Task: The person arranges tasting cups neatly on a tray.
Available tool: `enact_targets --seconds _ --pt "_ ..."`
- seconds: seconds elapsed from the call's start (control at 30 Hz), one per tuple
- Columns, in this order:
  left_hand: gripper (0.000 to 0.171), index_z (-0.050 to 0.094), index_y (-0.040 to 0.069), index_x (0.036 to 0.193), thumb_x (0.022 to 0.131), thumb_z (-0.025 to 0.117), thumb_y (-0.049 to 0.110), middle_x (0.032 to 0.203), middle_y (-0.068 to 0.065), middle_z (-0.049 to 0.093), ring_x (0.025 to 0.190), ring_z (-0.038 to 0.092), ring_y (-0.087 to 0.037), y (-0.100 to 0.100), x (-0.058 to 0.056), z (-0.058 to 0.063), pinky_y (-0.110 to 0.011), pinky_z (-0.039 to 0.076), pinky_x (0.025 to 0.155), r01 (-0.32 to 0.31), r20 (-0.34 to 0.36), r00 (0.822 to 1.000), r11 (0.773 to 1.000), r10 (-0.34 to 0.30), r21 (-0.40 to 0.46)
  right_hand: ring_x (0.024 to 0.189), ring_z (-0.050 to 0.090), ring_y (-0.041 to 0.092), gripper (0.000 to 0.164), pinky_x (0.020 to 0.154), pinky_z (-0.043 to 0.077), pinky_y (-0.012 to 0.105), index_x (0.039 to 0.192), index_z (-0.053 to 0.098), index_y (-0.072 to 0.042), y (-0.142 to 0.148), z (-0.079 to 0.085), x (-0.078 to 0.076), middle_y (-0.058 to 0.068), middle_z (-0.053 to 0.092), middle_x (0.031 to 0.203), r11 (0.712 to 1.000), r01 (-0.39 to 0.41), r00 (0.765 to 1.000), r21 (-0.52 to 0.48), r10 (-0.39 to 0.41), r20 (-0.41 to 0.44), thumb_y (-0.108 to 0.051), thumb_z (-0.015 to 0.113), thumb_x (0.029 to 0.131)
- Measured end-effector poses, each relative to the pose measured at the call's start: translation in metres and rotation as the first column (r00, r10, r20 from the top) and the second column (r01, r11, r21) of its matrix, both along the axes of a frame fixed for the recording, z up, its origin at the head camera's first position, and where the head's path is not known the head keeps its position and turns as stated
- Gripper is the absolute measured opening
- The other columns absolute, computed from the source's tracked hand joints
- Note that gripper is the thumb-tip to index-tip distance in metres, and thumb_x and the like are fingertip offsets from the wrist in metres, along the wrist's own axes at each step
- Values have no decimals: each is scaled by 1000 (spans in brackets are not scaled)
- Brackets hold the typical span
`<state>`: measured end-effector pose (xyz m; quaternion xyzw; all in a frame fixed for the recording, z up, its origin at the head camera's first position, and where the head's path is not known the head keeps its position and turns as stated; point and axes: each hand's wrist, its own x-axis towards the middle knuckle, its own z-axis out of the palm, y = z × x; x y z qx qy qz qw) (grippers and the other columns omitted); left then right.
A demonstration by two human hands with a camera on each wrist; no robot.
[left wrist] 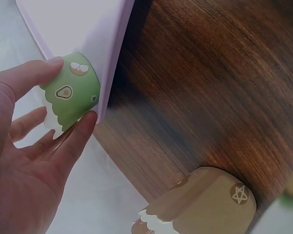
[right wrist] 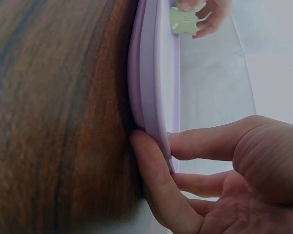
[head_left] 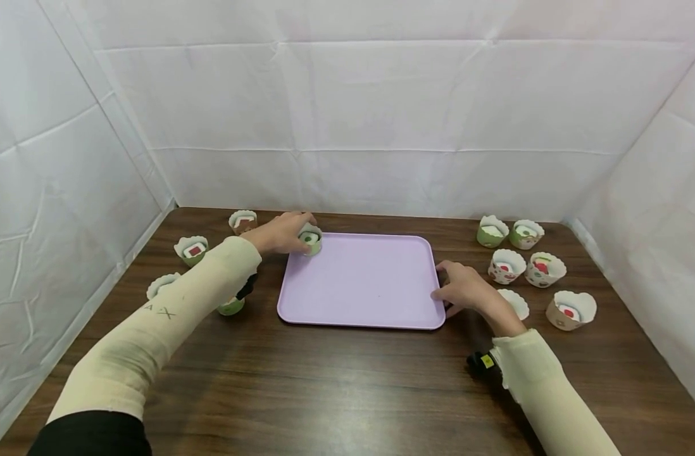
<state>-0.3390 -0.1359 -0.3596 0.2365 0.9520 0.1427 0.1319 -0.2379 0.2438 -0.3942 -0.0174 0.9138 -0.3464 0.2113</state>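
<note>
At the far left corner of a lilac tray (head_left: 359, 282), apparently resting on it, a green paper cup (left wrist: 77, 100) is pinched between thumb and fingers of the outstretched left hand (head_left: 281, 232); its avocado print (left wrist: 64, 92) is shown clearly only from the left wrist. The tray's right edge is gripped between thumb and fingers of the right hand (head_left: 466, 286), angled inward.

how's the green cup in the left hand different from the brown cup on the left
The left hand grips the green cup; the brown cup stands unheld. The green cup is at a corner of the tray; the brown cup, on the table. Both have wavy rims.
</note>
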Motion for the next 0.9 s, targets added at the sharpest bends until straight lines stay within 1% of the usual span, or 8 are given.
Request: enact_targets --seconds 0.2,0.37,0.5,0.6,0.67,0.8,0.9 --pt "63 47 4 149 95 73 21 152 -24 48 141 47 -41 -1 2 -2 -55 44 116 4 6 1000 1000 -4 12 87 74 27 69 65 67 37 152 32 12 -1 0 2 34 64 116 1000 4 1000 3 -4 7 -5 68 95" --pt "65 46 4 150 95 72 24 153 -23 47 143 45 -40 -3 3 -3 -55 43 117 -2 12 1000 1000 2 29 86 74 26 69 65 67 37 152 33 11 -3 -1 2 34 63 118 1000 5 1000 3 -5 4 -5 68 95" --pt "70 40 2 154 97 69 31 155 -23 46 144 44 -40 -6 5 3 -55 42 119 -5 1 1000 997 5 74 86 74 26 68 65 67 37 151 34 11 -3 0 2 33 63 117 1000 0 1000 2 0 -3 -5 68 95" --pt "72 38 -1 155 99 67 34 155 -24 47 141 48 -40 -8 6 10 -55 43 117 2 -35 999 994 2 109 85 74 25 67 65 67 36 151 34 11 -3 1 1 33 64 115 1000 -7 1000 4 7 -8 -5 68 95" --pt "69 39 -2 154 101 65 33 151 -25 50 137 52 -41 -10 6 15 -55 46 114 -1 -62 998 991 9 130 85 74 25 67 65 67 36 151 34 11 -2 1 1 33 64 114 1000 -9 1000 11 9 -8 -5 68 95" --pt "65 41 -2 152 102 64 32 144 -27 55 131 57 -43 -19 5 23 -56 50 110 -33 -91 995 981 51 191 85 74 26 69 64 67 36 151 33 11 -1 1 0 32 64 113 999 -8 1000 32 8 -4 -6 68 95" --pt "65 40 -2 153 102 64 32 144 -29 54 131 57 -45 -32 3 26 -57 51 109 -76 -79 992 970 97 230 86 73 27 68 65 67 36 151 33 11 -2 1 -1 33 63 114 1000 -6 1000 30 7 -4 -6 68 95"
